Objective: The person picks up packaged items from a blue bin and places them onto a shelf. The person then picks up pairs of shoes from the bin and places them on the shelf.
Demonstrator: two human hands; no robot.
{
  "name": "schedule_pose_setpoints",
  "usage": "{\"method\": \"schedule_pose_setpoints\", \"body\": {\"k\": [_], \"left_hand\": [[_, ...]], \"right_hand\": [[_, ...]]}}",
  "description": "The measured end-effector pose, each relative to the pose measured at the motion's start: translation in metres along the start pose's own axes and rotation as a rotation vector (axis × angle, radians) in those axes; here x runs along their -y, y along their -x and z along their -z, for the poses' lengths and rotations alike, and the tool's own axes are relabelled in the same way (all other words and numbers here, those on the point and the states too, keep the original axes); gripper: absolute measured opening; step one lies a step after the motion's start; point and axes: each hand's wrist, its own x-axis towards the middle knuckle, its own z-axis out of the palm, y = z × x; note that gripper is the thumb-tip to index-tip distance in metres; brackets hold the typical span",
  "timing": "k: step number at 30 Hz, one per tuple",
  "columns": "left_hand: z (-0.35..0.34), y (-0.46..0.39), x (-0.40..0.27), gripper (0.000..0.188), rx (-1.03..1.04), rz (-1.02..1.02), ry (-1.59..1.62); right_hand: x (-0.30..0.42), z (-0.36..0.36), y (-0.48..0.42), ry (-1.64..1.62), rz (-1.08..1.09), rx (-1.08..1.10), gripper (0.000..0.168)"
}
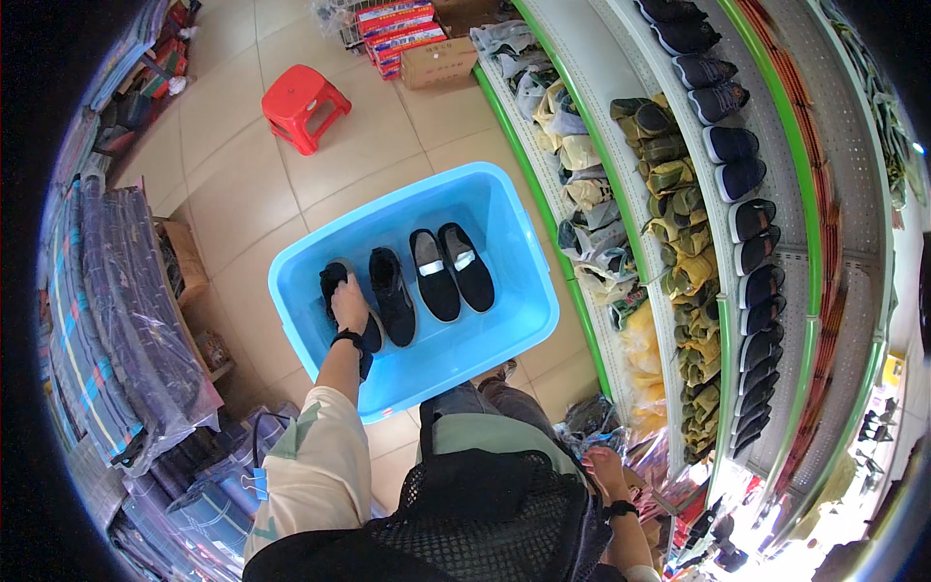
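A large light-blue plastic tub [502, 356] stands in front of me on the floor. Inside at its left, my left hand [350, 304] grips the upper part of a black high-top shoe [373, 331]. Its mate, another black high-top shoe [393, 298], lies just to the right. Farther right lie two black slip-on shoes [437, 291] [474, 280], side by side, each with a whitish piece across its opening. My right hand [602, 465] hangs low at my right side, outside the tub, fingers partly curled; whether it holds anything cannot be told.
Shelves with green edges [574, 298] run along the right, bearing rows of shoes [736, 145] and bagged footwear [680, 269]. A red plastic stool [294, 91] stands beyond the tub. Cardboard boxes [438, 64] sit at the back. Plastic-wrapped plaid textiles [138, 313] are stacked at the left.
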Motion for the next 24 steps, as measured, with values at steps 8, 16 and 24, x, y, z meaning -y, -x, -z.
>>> {"method": "schedule_pose_setpoints", "body": {"k": [8,16,24], "left_hand": [[0.01,0.0,-0.024,0.052,0.023,-0.218,-0.056],[0.016,-0.001,0.0,0.053,0.157,-0.345,-0.033],[-0.042,-0.025,0.006,0.046,0.299,-0.379,-0.206]], "right_hand": [[0.017,0.008,0.01,0.103,0.036,-0.028,0.02],[0.026,-0.01,0.012,0.041,0.124,-0.019,0.017],[-0.01,-0.002,-0.015,0.548,0.662,0.059,0.012]]}}
